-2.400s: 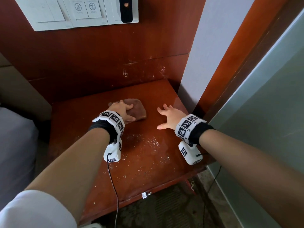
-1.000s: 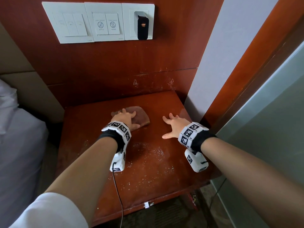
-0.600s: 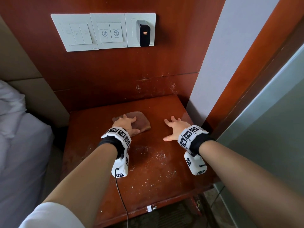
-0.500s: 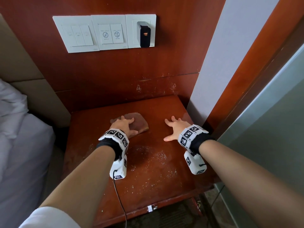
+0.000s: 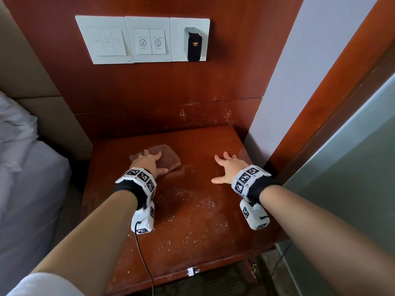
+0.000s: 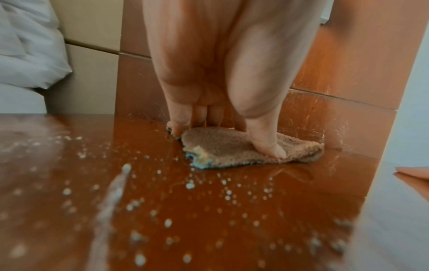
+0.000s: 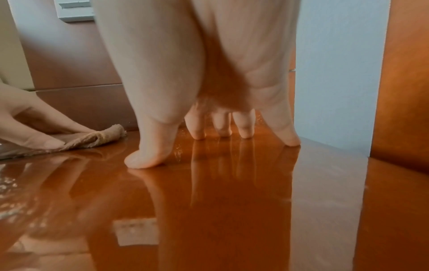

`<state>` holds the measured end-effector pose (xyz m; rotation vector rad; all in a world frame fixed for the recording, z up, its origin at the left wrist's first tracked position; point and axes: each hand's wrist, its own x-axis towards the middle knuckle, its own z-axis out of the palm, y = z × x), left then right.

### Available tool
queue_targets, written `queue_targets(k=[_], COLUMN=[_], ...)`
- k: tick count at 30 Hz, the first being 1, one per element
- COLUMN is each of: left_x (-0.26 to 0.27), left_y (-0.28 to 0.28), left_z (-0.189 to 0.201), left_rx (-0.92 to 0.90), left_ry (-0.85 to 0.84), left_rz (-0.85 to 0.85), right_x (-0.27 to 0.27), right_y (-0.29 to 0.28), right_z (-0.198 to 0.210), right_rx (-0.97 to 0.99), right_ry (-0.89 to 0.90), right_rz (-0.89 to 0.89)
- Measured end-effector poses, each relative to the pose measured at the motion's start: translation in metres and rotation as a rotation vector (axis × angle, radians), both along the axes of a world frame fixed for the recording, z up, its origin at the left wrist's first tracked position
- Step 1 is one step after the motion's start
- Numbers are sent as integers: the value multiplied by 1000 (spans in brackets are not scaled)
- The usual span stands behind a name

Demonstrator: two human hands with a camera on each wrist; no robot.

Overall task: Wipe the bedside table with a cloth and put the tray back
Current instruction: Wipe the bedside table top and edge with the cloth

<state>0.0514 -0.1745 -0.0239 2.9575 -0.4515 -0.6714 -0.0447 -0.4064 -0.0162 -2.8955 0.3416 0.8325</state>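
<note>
Two hands are laid on the reddish wooden desk. The brown cloth is pressed flat under the left hand, toward the far left of the desk top; the fingers are spread straight over it, not curled round it (a blue edge shows at the cloth's near corner in the left wrist view). The right hand is planted to the right, well apart from the cloth, its grip released and its fingertips touching bare wood. White specks, possibly crumbs or powder, are scattered near the cloth. A switch panel is mounted on the far wall, and a bed lies at left.
</note>
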Motion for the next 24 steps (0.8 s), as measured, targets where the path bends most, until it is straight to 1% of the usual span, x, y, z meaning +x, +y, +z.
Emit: queue_targets(k=[13, 19, 24], left_x=[17, 11, 1], left_y=[-2, -1, 14], left_z=[0, 1, -1], left_rx=[-16, 3, 2], left_ry=[11, 3, -7], left_rz=[-21, -47, -64], right_x=[3, 3, 6], right_y=[1, 2, 6], right_z=[1, 2, 5], right_rx=[-8, -17, -30], right_ry=[28, 33, 28], right_rz=[-9, -18, -29])
